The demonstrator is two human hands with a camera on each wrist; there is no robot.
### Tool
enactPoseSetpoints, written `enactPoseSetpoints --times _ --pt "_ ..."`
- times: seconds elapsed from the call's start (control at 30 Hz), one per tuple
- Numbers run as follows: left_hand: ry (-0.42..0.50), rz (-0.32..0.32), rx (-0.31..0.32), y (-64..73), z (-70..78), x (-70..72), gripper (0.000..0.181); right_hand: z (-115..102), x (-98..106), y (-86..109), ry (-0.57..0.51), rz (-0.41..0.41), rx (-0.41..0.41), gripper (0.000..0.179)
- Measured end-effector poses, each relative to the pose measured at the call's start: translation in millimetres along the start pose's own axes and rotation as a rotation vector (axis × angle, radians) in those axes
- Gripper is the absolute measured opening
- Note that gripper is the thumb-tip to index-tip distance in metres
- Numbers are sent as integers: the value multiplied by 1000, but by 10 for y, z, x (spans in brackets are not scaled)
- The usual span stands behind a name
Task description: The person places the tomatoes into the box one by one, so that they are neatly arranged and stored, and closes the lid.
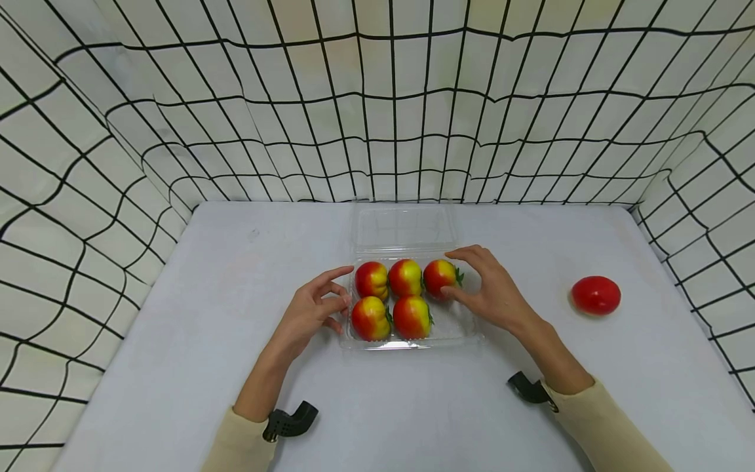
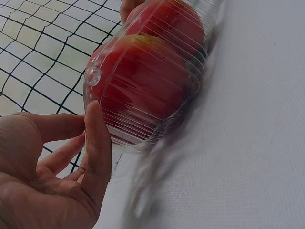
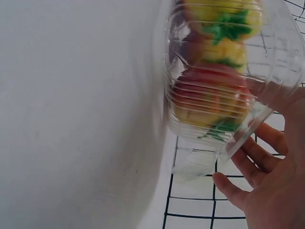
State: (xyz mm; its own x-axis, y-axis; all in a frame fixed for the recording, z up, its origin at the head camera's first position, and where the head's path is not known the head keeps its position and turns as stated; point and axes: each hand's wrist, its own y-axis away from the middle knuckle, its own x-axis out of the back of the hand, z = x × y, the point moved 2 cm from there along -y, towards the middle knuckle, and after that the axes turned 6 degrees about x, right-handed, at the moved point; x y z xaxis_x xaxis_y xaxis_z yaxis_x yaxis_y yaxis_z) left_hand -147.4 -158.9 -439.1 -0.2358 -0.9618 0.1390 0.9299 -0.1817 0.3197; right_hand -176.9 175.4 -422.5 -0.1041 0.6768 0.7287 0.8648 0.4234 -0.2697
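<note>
A clear plastic clamshell box [image 1: 448,328] lies with its lid [image 1: 406,226] folded back. Inside are several red-and-yellow tomatoes [image 1: 411,317] with green leaf tops, in two rows. My left hand [image 1: 309,305] is at the box's left side; in the left wrist view its thumb and fingers pinch the rim beside a tomato [image 2: 143,78]. My right hand [image 1: 492,288] reaches over the right side, thumb and forefinger around the back-right tomato [image 1: 438,278]. Through the box wall in the right wrist view, that tomato [image 3: 212,93] shows; the fingertips on it are partly hidden.
A plain red oval fruit [image 1: 596,295] lies on the white tabletop [image 1: 413,406] to the right of the box. Black netting [image 1: 377,98] over white sheets encloses the back and both sides. Each wrist wears a black camera mount [image 1: 291,419].
</note>
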Motion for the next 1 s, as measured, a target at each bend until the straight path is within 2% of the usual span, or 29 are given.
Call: enactPoseSetpoints --times 0.27,0.57,1.0 --pt "-4 3 1 0 2 -5 55 34 116 12 -22 59 48 60" --pt "-5 3 -8 -5 -3 0 55 67 277 41 -21 115 50 58" --pt "-3 -9 -14 -13 -1 -6 54 221 562 159 -16 156 -61 53"
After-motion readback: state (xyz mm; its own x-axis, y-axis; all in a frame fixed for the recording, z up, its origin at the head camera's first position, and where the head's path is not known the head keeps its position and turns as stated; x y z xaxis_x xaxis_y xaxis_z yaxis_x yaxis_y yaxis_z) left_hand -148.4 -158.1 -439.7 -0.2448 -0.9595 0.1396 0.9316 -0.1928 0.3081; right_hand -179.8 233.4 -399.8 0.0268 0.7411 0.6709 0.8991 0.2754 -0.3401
